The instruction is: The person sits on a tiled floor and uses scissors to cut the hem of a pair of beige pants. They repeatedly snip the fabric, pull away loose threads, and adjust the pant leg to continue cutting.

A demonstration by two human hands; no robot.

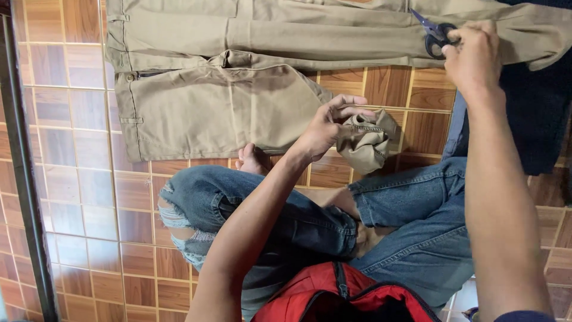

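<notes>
**Two hands on khaki cloth and scissors**

We see the left hand (326, 128) with fingers curled, pinching a crumpled piece of khaki fabric (367, 140) just above the crossed legs in torn blue jeans (298, 214). The right hand (473, 56) reaches farther out, its fingers closed around the handles of dark scissors (435, 33), whose blades lie against the khaki trousers (238, 77). Those trousers are spread flat on the brown tiled floor (83, 179), one leg running across the top of the view, the other cut short near the crumpled piece. A dark blue garment (542, 113) lies at the right edge, and a red bag (333, 295) sits in our lap.
</notes>
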